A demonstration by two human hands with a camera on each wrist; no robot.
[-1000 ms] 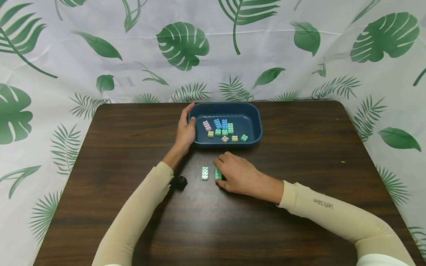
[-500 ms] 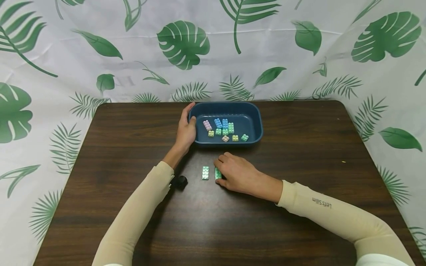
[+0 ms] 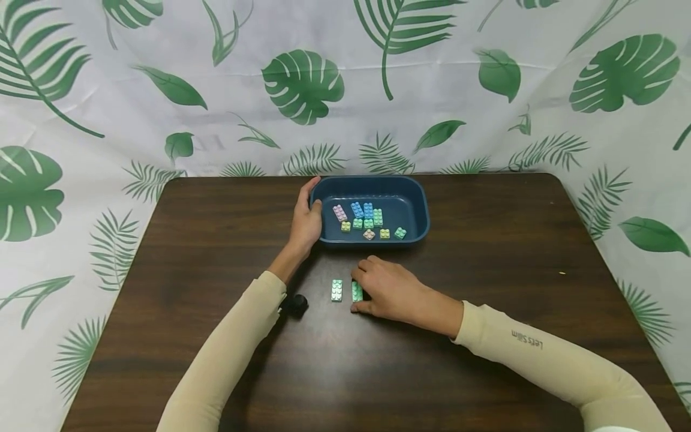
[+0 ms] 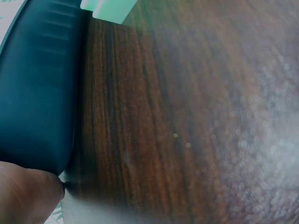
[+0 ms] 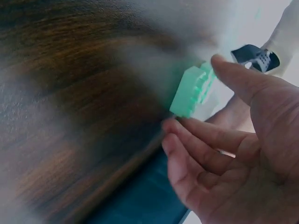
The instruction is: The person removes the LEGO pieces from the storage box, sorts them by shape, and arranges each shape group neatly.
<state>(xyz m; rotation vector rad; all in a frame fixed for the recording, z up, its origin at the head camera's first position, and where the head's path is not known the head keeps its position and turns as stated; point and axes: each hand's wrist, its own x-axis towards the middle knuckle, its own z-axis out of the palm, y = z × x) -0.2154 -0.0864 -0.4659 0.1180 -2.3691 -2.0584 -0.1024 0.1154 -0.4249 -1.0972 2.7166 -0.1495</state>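
In the head view my left hand holds the left end of a dark blue bin, thumb over the rim and fingers along the outside. My right hand is around a green toy building brick on the table. Its thumb is by the brick's near end and its fingertips by the far end. In the right wrist view the thumb and fingers are spread about the brick, apparently with a slight gap. A second, paler green brick lies parallel to its left.
Inside the bin lie several bricks: a pink one, blue ones, and small green and yellow ones. A black device sits by my left wrist. Leaf-printed cloth hangs behind the dark wooden table.
The head view has tilted slightly, so everything sits lower in it. My right thumb has shifted a little away from the green brick, and more of the brick shows. My left hand stays on the bin.
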